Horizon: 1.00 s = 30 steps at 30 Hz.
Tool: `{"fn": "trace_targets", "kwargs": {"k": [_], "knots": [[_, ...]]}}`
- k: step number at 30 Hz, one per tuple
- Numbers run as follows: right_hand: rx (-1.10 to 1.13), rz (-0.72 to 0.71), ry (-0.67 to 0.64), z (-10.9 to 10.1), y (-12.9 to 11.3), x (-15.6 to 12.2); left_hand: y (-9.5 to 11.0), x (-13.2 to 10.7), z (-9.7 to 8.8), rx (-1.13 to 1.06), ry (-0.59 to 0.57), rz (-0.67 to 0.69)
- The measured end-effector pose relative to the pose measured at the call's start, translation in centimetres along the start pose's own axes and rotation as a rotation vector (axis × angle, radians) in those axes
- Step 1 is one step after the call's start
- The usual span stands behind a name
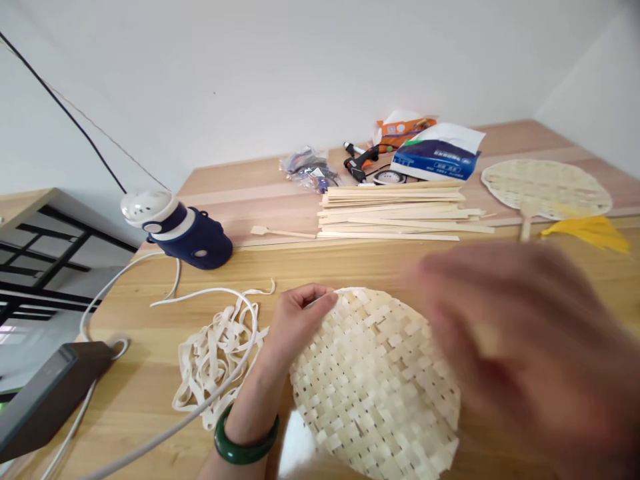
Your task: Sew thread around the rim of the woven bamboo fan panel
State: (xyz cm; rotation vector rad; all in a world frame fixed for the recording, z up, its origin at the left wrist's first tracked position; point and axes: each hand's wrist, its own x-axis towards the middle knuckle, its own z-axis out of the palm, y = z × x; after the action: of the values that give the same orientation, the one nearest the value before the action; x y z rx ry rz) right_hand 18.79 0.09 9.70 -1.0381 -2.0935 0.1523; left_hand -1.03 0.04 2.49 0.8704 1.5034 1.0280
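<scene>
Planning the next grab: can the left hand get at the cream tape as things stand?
Probably not without letting go: the left hand is pinching the rim of the woven disc. The cream tape lies close by, but the white cable crosses in front.

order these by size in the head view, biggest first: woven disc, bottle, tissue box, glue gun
1. Woven disc, also nearest the camera
2. Bottle
3. Tissue box
4. Glue gun

That head-worn camera peers forward and down — the right hand [540, 340] close at lower right, white wall [300, 67] across the top.
</scene>
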Motion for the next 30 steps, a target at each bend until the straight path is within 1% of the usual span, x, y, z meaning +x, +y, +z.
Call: {"fn": "trace_targets", "kwargs": {"k": [1, 2, 3, 4, 5, 7, 8, 9, 10, 12, 14, 20, 23, 27, 30], "knots": [[-0.015, 0.127, 0.157, 0.0, 1.4, 0.7, 0.0, 0.0, 0.0, -0.029, -0.004, -0.005], [0.046, 0.23, 0.14, 0.2, 2.9, 1.2, -0.1, -0.1, 0.1, -0.057, -0.009, -0.011], [0.132, 0.351, 0.017, 0.7, 4.2, 1.6, -0.2, -0.1, 0.2, -0.081, -0.024, -0.014], [0.207, 0.468, -0.133, 1.4, 5.4, 1.8, -0.3, -0.1, 0.2, -0.098, -0.042, -0.014], [0.274, 0.553, -0.325, 2.2, 6.4, 1.8, -0.3, -0.1, 0.3, -0.108, -0.055, -0.008], [0.438, 0.665, -0.686, 3.9, 7.3, 1.4, -0.3, -0.3, 0.5, -0.113, -0.071, 0.013], [0.545, 0.705, -0.804, 4.7, 7.4, 1.1, -0.3, -0.3, 0.5, -0.11, -0.074, 0.025], [0.656, 0.753, -0.869, 5.4, 7.2, 0.9, -0.2, -0.4, 0.6, -0.103, -0.072, 0.035], [0.763, 0.806, -0.884, 5.8, 6.9, 0.7, -0.1, -0.5, 0.6, -0.092, -0.071, 0.043], [0.935, 0.922, -0.83, 6.4, 6.1, 0.6, -0.1, -0.6, 0.7, -0.066, -0.076, 0.051], [1.053, 1.014, -0.783, 6.5, 5.5, 0.7, 0.0, -0.7, 0.7, -0.057, -0.085, 0.049], [1.315, 1.181, -0.735, 7.1, 5.7, 0.5, -0.1, -0.6, 0.6, -0.061, -0.082, 0.034], [1.41, 1.215, -0.714, 7.6, 5.8, 0.1, -0.4, -0.5, 0.6, -0.03, -0.105, 0.04], [1.534, 1.18, -0.726, 7.9, 6.1, -0.1, -0.6, -0.3, 0.8, -0.018, -0.123, 0.036], [1.513, 1.142, -0.745, 8.4, 6.7, -0.4, -0.8, -0.2, 0.9, -0.011, -0.115, 0.021]]}}
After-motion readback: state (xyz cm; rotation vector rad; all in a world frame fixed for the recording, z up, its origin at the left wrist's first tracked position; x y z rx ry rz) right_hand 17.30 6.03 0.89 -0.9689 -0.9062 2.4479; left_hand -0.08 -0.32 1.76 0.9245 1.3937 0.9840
